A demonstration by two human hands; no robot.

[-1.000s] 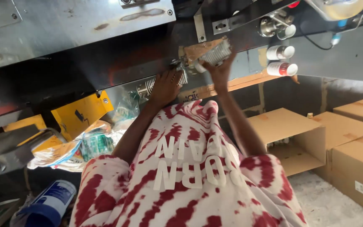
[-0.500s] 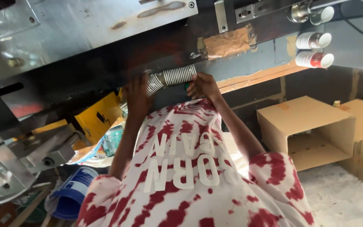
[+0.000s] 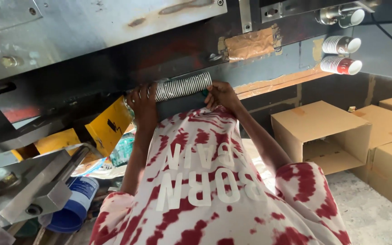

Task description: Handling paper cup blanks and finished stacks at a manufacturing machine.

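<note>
Left hand (image 3: pixel 144 100) and right hand (image 3: pixel 221 94) clamped on ends of horizontal stack of nested paper cups (image 3: pixel 182 86), held under dark machine edge (image 3: pixel 114 68); open cardboard box (image 3: pixel 323 136) at right

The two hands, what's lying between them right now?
In the head view, a nested stack of ribbed paper cups lies sideways between the left hand and the right hand, held at both ends.

Your count at the machine: cups, boxes, one tub

You hold one long nested stack of paper cups (image 3: pixel 183 86); three short cup stacks (image 3: pixel 341 44) jut out at the machine's upper right, three open cardboard boxes (image 3: pixel 321 136) stand by the right edge, one blue tub (image 3: pixel 71 209) lies lower left.
</note>
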